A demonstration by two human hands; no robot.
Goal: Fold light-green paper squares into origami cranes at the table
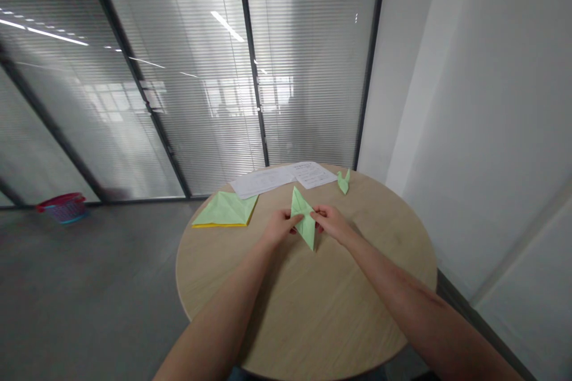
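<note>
A light green folded paper piece, long and diamond-shaped, is held just above the round wooden table. My left hand pinches its left side with closed fingers. My right hand pinches its right side, fingers closed on the paper's edge. Both hands meet near the middle of the piece, whose points stick out toward the far side and toward me.
A stack of green and yellow paper squares lies at the table's left. White printed sheets lie at the far edge, a small green folded paper figure beside them. A red basket stands on the floor by the glass wall.
</note>
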